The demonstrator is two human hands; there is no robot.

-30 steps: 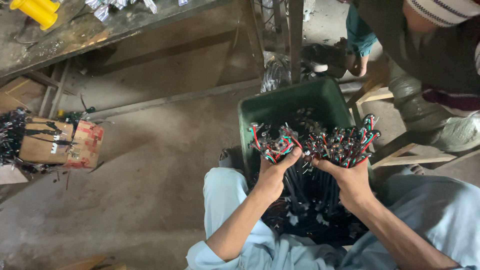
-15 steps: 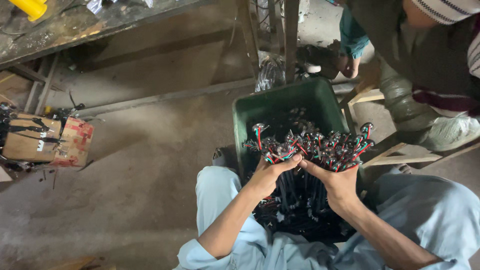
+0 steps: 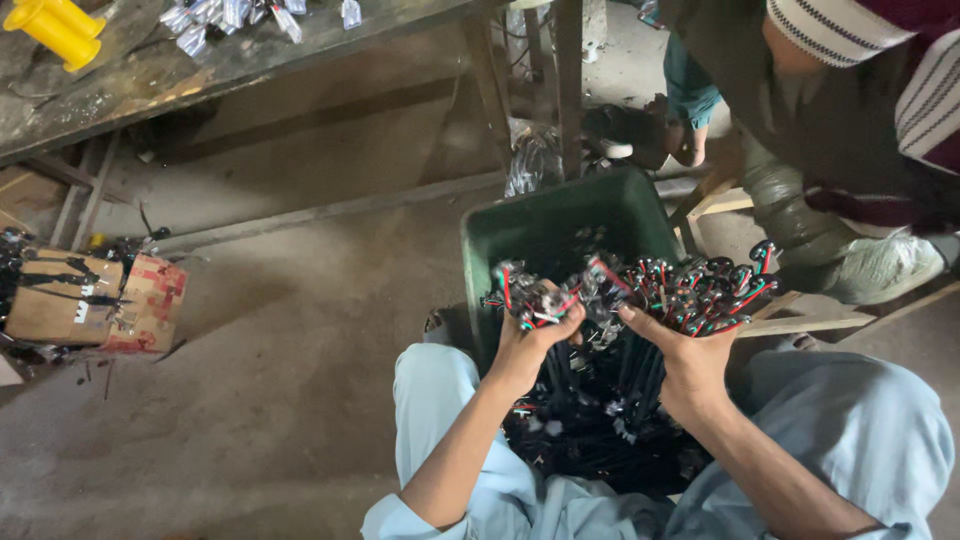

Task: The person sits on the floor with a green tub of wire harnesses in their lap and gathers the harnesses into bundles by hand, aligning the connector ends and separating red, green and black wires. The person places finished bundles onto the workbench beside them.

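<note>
I see hands shifted slightly right | left hand [image 3: 530,340] and right hand [image 3: 690,355] closed on wire bundle [image 3: 640,290] | bundle above fingers, over green bin [image 3: 540,225]

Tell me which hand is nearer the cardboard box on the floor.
Left. The left hand, gripping wire connectors over the green crate, sits on the side toward the cardboard box; the right hand is farther off, beyond the left.
</note>
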